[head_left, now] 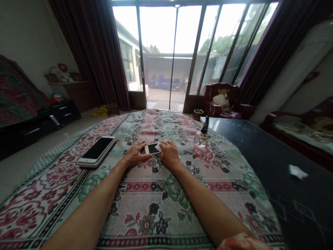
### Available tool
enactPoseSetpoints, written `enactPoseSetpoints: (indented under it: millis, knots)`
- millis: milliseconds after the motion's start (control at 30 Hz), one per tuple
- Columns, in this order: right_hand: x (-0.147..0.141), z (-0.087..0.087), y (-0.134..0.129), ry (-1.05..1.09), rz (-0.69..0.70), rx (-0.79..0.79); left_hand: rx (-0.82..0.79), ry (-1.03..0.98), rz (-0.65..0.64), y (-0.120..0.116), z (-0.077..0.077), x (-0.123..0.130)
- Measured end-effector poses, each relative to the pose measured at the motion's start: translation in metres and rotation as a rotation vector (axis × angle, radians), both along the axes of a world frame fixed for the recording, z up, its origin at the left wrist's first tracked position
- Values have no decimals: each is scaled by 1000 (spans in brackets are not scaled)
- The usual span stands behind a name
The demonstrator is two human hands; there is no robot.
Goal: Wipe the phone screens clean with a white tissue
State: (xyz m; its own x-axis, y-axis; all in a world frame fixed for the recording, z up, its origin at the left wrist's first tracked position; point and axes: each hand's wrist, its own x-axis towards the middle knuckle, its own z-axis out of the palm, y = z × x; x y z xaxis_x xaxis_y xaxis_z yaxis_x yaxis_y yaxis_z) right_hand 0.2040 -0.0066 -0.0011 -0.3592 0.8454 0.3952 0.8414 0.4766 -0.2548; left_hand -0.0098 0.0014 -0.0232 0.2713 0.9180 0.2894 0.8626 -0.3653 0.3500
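Note:
A small white smartphone [153, 149] with a dark screen lies on the flowered tablecloth [153, 180], straight ahead. My left hand [135, 152] grips its left end, thumb along the near edge and fingers at the far edge. My right hand [169, 152] is closed on a white tissue [158, 146] and presses it on the right part of the screen; most of the tissue is hidden under the fingers. Left of my hands, a larger white phone [97, 150] rests face up on a stack whose lower pieces show only as edges.
A clear bottle with a black pump top [201, 137] stands to the right on the cloth. Beyond it is a dark glossy table [260, 149] with a crumpled white tissue [298, 172]. A wooden armchair [221, 100] and glass doors [158, 69] are at the back.

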Motion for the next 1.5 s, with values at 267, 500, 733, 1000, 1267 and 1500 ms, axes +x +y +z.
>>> enactPoseSetpoints:
  millis: [267, 500, 733, 1000, 1267, 1500]
  knots:
    - [4, -9, 7, 40, 49, 48, 24, 9, 26, -6, 3, 6]
    - [9, -18, 11, 53, 70, 144, 22, -25, 38, -9, 4, 10]
    - [10, -23, 13, 9, 53, 184, 22, -33, 13, -8, 7, 11]
    - [6, -19, 9, -36, 40, 158, 16, -12, 4, -12, 8, 13]
    - [3, -18, 7, -33, 18, 157, 72, -8, -5, -15, 4, 9]
    - [4, -18, 7, -24, 3, 116, 71, -6, -6, -14, 4, 8]
